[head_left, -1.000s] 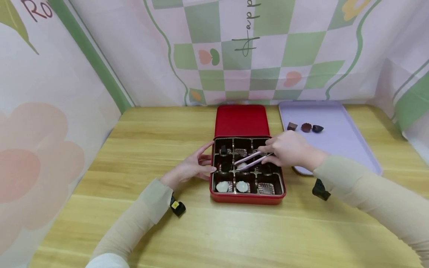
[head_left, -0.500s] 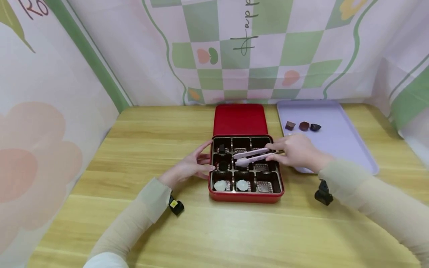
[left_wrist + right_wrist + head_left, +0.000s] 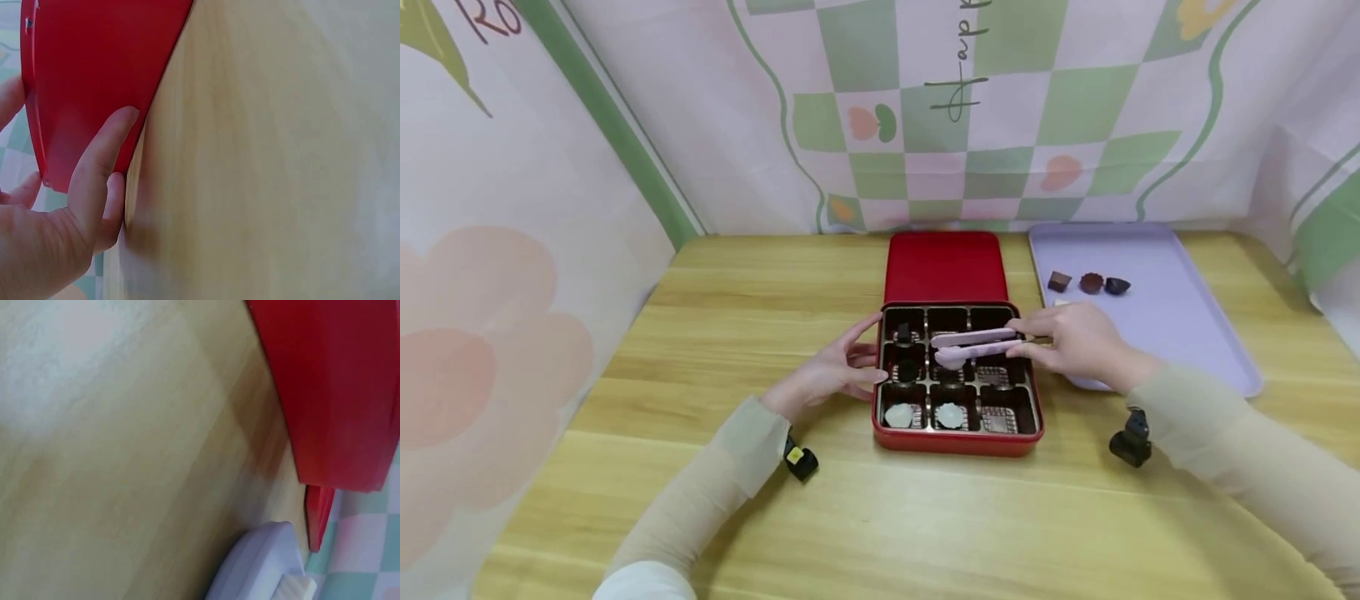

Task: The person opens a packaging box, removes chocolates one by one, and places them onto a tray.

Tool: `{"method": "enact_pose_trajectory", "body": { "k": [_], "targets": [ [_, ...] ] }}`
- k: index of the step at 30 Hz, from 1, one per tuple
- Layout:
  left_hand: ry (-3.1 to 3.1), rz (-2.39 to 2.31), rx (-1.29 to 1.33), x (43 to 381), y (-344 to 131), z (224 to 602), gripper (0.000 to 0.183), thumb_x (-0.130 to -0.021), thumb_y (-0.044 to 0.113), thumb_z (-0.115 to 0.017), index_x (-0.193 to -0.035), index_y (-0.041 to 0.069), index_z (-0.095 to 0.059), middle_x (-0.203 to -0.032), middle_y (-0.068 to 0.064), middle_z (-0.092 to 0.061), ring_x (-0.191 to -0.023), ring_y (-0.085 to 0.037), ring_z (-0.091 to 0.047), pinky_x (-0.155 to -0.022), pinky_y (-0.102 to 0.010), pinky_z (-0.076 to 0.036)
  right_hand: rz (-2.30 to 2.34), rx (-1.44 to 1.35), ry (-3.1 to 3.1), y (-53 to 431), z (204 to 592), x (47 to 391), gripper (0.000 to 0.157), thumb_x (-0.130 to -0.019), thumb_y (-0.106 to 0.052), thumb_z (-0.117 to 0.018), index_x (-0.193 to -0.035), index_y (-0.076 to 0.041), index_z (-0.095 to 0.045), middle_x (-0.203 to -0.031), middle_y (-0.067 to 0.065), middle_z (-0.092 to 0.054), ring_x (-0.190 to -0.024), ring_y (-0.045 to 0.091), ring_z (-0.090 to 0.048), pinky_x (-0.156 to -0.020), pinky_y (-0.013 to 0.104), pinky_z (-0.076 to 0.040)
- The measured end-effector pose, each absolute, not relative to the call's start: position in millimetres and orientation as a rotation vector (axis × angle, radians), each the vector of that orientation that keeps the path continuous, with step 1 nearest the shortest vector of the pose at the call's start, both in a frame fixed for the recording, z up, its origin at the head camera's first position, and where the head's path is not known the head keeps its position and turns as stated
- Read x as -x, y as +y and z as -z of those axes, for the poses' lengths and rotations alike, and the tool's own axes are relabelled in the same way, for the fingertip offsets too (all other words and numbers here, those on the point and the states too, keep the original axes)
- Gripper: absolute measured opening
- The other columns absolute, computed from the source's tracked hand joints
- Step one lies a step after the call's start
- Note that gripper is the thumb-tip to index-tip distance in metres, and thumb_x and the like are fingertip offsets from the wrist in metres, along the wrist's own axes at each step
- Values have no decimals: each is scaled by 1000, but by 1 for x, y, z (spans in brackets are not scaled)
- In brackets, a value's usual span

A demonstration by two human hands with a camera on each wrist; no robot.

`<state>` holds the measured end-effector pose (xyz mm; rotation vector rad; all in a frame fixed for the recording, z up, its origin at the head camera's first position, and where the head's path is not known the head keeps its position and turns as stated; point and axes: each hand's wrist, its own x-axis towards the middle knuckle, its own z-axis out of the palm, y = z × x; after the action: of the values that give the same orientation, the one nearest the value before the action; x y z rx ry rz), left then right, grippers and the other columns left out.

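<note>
In the head view my left hand (image 3: 838, 367) rests against the left side of a red tin box (image 3: 958, 444), thumb and fingers spread along its wall; the left wrist view shows the thumb (image 3: 103, 156) lying straight on the red side. My right hand (image 3: 1078, 342) pinches a pair of lilac tongs (image 3: 981, 350) from the right. Their tips are over the box's centre compartment, where a white chocolate (image 3: 952, 365) shows just below the lower tip. White chocolates, a shell-like one (image 3: 898, 415) and a fluted one (image 3: 951, 415), lie in the front row. Dark chocolates (image 3: 907, 370) sit in the left column.
The red lid (image 3: 946, 267) lies folded open behind the box. At the right stands a lilac tray (image 3: 1165, 333) with a square chocolate (image 3: 1059, 282), a fluted one (image 3: 1092, 283) and a dark one (image 3: 1117, 286). A white piece (image 3: 297, 587) shows at the tray's edge.
The tongs have risen slightly and swung more level as my right hand shifted right. The white chocolate now shows below their lower tip. The left hand stays at the box.
</note>
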<state>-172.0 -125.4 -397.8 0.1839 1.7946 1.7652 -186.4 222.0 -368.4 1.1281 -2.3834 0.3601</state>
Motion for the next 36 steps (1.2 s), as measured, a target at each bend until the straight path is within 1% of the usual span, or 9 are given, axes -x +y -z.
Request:
{"method": "enact_pose_trajectory", "body": {
  "k": [3, 7, 10, 17, 23, 27, 31, 33, 36],
  "targets": [
    [1791, -1769, -181, 171, -125, 396, 91, -87, -8, -60, -149, 43, -18, -146, -20, -29, -131, -35, -39, -84, -52, -54, -398, -1086, -2365, 225, 365, 188, 55, -83, -58, -60, -95, -6, -76, -83, 14, -73, -56, 22, -65, -40, 27, -43],
    [1794, -1769, -179, 171, -125, 396, 90, -87, -7, -60, -149, 43, -18, -146, -20, -29, -130, -34, -39, -84, -52, -54, -406, -1050, -2295, 229, 360, 191, 71, -87, -67, -43, -93, -4, -76, -79, 14, -73, -46, 19, -60, -34, 21, -31],
    [1800, -1767, -175, 171, -125, 396, 90, -87, -7, -60, -149, 43, -18, -146, -20, -29, -129, -34, -40, -84, -52, -54, -404, -1039, -2275, 235, 358, 191, 74, -88, -67, -39, -92, -4, -76, -76, 13, -73, -45, 18, -58, -35, 21, -32],
    [1803, -1765, -178, 171, -125, 396, 90, -87, -7, -60, -149, 43, -18, -146, -20, -28, -129, -34, -40, -83, -51, -55, -393, -960, -2360, 256, 355, 187, 65, -86, -63, -52, -94, -2, -75, -79, 14, -73, -49, 21, -61, -40, 34, -44],
    [1799, -1767, -183, 171, -125, 397, 90, -87, -7, -60, -149, 43, -18, -146, -21, -28, -130, -35, -39, -83, -52, -55, -353, -906, -2378, 273, 359, 185, 84, -85, -74, -33, -95, -3, -75, -68, 10, -69, -42, 10, -44, -37, 27, -33],
    [1800, -1767, -181, 172, -125, 398, 90, -87, -7, -60, -149, 42, -18, -146, -21, -28, -130, -35, -39, -83, -52, -55, -357, -878, -2393, 283, 362, 183, 69, -84, -66, -52, -94, -2, -75, -81, 18, -72, -53, 27, -63, -41, 38, -46],
    [1801, -1771, -172, 172, -125, 398, 90, -87, -7, -60, -149, 42, -18, -146, -20, -28, -129, -34, -40, -83, -52, -55, -377, -832, -2432, 293, 363, 181, 49, -75, -45, -75, -96, 0, -74, -89, 21, -71, -69, 38, -67, -53, 48, -52],
    [1801, -1770, -171, 172, -125, 398, 90, -87, -8, -60, -149, 43, -18, -146, -20, -28, -129, -34, -40, -83, -52, -55, -390, -818, -2434, 299, 363, 181, 47, -73, -40, -78, -96, 1, -74, -89, 21, -71, -71, 39, -67, -56, 49, -51],
    [1805, -1768, -172, 172, -125, 398, 90, -87, -8, -60, -149, 43, -18, -145, -20, -29, -128, -33, -41, -82, -52, -55, -401, -804, -2408, 308, 363, 182, 53, -76, -49, -73, -94, 1, -74, -87, 20, -71, -72, 40, -67, -56, 49, -50]
  ]
}}
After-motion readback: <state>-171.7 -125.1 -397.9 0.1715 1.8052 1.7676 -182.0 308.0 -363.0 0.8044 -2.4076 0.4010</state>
